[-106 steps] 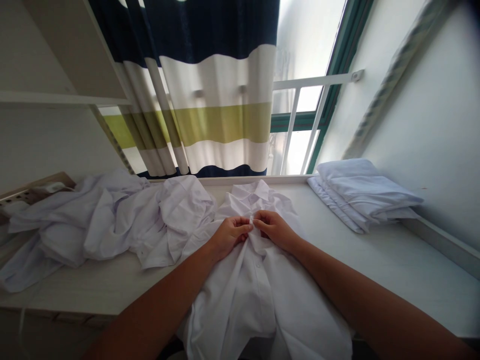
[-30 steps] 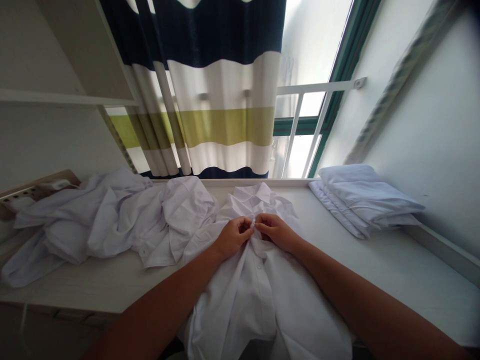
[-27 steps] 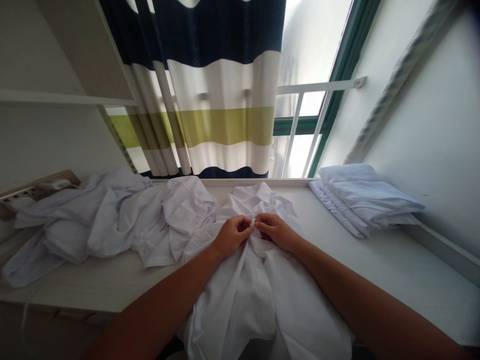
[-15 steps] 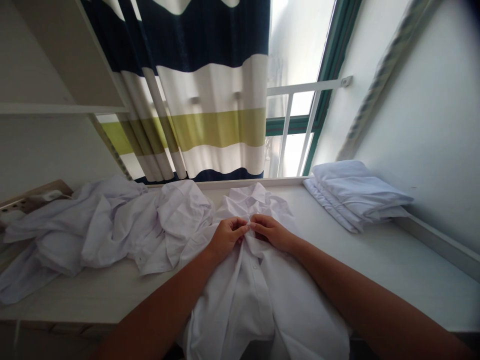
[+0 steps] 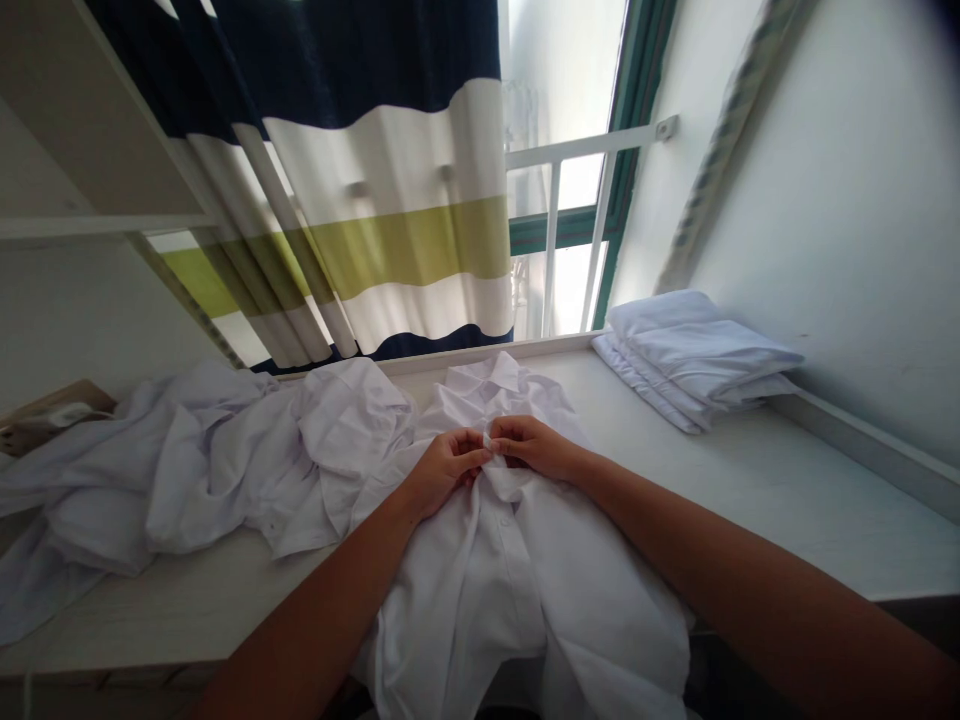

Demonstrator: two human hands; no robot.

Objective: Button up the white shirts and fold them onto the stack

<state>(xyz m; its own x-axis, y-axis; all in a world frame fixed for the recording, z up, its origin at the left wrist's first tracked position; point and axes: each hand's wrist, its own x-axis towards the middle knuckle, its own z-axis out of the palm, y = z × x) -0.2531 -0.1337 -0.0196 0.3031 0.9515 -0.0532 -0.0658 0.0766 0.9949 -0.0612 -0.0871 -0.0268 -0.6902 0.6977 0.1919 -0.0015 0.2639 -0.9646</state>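
A white button-up shirt (image 5: 495, 580) lies front-up on the white table (image 5: 787, 510), collar toward the window, its hem hanging over the near edge. My left hand (image 5: 441, 472) and my right hand (image 5: 531, 448) meet at the shirt's front placket just below the collar. Both pinch the fabric edges together between thumb and fingers at one small spot.
A heap of crumpled white shirts (image 5: 187, 460) covers the table's left side. A stack of folded white shirts (image 5: 694, 355) sits at the back right by the wall. A striped curtain (image 5: 360, 200) and a barred window (image 5: 570, 230) stand behind. A shelf (image 5: 90, 225) is at the left.
The view has swung slightly, so everything sits lower and further left in the picture. Both hands stay pinched on the same spot of the placket, with only small finger movements.
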